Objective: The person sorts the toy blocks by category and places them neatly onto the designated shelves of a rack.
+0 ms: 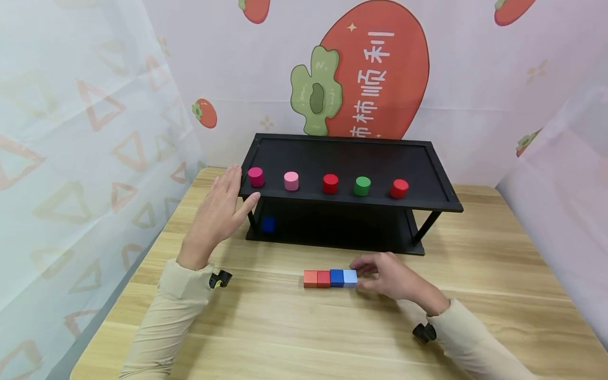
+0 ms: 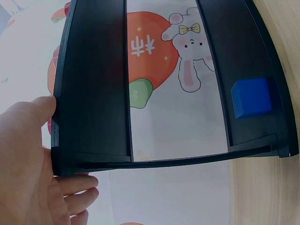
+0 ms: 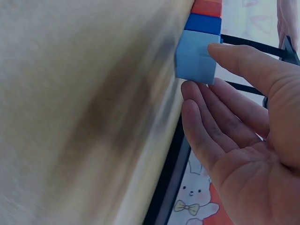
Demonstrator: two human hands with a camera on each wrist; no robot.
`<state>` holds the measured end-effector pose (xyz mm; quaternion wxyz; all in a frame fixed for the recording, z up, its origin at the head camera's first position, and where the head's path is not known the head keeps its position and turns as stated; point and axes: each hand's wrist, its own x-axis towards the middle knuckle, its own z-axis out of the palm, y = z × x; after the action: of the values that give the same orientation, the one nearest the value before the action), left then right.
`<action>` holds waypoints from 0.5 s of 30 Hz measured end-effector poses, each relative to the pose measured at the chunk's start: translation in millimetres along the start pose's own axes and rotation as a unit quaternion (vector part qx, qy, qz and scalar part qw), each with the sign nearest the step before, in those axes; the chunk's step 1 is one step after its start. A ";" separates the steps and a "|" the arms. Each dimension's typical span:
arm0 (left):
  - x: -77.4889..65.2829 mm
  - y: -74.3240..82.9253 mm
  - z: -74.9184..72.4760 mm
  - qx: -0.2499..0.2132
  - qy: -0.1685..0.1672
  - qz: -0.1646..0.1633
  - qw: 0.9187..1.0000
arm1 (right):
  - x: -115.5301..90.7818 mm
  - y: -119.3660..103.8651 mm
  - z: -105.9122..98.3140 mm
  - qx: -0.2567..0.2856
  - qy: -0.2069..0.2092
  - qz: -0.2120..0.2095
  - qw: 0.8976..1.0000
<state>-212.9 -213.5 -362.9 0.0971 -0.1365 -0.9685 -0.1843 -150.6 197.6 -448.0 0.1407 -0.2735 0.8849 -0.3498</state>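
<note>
My left hand [image 1: 215, 214] lies against the left end of a black two-tier shelf [image 1: 342, 153], its fingers extended along the side. In the left wrist view its thumb rests at the upper tier's edge. My right hand [image 1: 391, 277] is at the right end of a row of cubes, relaxed fingers and thumb spread around a light blue cube [image 3: 196, 56]. The thumb tip overlaps that cube; the fingertips are right at its side. Left of it stand a dark blue cube [image 1: 336, 278], a red cube [image 1: 323, 278] and an orange cube [image 1: 310, 278], side by side.
Along the shelf top's front stand magenta [image 1: 256, 177], pink [image 1: 291, 181], red [image 1: 330, 183], green [image 1: 362, 186] and another red cylinder [image 1: 399, 188]. A blue cube [image 2: 252, 97] sits on the lower tier's left end. A printed curtain [image 1: 470, 79] hangs behind the wooden table [image 1: 294, 338].
</note>
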 end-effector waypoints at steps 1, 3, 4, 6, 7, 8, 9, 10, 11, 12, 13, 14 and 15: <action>0.0 0.1 -0.1 -0.001 0.000 0.000 1.000 | -0.2 0.8 0.8 0.003 -0.001 0.005 1.000; -0.5 0.2 -0.3 -0.001 0.001 0.001 1.000 | -0.2 2.2 2.1 0.006 -0.003 0.015 1.000; -0.7 0.2 -0.4 -0.001 0.001 0.002 1.000 | 0.0 2.9 2.7 0.006 -0.004 0.018 1.000; -1.0 0.1 -0.4 -0.001 0.002 0.003 1.000 | 0.5 4.0 3.6 0.006 -0.004 0.022 1.000; -1.2 0.0 -0.6 -0.001 0.003 0.004 1.000 | 0.7 4.4 3.8 0.006 -0.004 0.024 1.000; -1.4 0.0 -0.7 -0.001 0.004 0.004 1.000 | 1.0 4.7 4.0 0.005 -0.004 0.026 1.000; -1.3 0.0 -0.6 -0.001 0.004 0.004 1.000 | 1.2 5.0 4.2 0.005 -0.003 0.026 1.000; -1.1 -0.1 -0.5 0.000 0.004 0.003 1.000 | 1.3 5.0 4.2 0.005 -0.003 0.026 1.000; -1.0 -0.1 -0.4 0.000 0.005 0.002 1.000 | 1.3 4.9 4.0 0.005 -0.003 0.027 1.000; -0.7 0.2 -0.4 0.000 0.005 0.002 1.000 | 1.2 4.8 3.6 0.006 -0.002 0.027 1.000; -0.3 0.1 -0.3 0.001 0.005 0.002 1.000 | 1.0 4.6 3.1 0.007 -0.002 0.027 1.000; 0.1 0.0 -0.1 0.002 0.005 0.001 1.000 | 0.7 4.3 2.3 0.008 -0.001 0.027 1.000; 0.4 -0.1 0.1 0.003 0.004 0.001 1.000 | 0.4 3.8 1.3 0.009 0.000 0.027 1.000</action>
<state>-213.3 -213.4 -363.0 0.1020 -0.1366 -0.9684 -0.1822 -151.8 199.0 -451.7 0.1525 -0.2486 0.8886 -0.3540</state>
